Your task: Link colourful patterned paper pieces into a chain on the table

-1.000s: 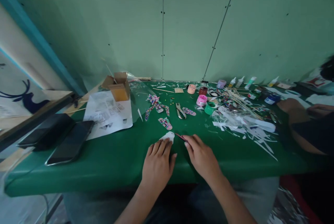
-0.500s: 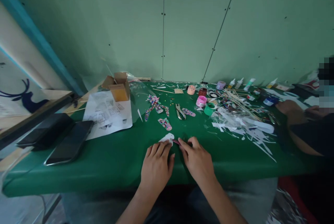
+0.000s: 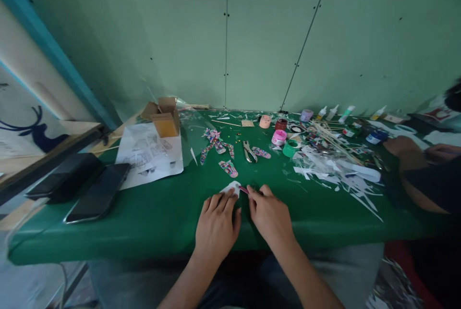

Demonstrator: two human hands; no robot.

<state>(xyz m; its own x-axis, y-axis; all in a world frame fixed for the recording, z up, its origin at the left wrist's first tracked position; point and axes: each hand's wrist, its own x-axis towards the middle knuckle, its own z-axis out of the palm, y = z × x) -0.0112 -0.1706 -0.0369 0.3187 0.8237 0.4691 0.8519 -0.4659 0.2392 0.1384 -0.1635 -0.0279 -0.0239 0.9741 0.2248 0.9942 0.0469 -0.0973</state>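
Head view: one left hand [image 3: 216,225] flat on one white cutout [image 3: 232,187], right fingers [image 3: 256,197] pinching one red tool [image 3: 244,189].

Bare forearms — no sleeves, dark trousers

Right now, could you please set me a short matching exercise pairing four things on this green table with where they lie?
Things:
1. white paper piece
2. cardboard box
3. pliers
4. two phones

Places:
A. far left of the table, beside the printed sheet
B. under the left hand's fingertips
C. back left, at the top of the printed sheet
D. mid-table, between patterned cut-outs

Pairs: 1-B, 2-C, 3-D, 4-A
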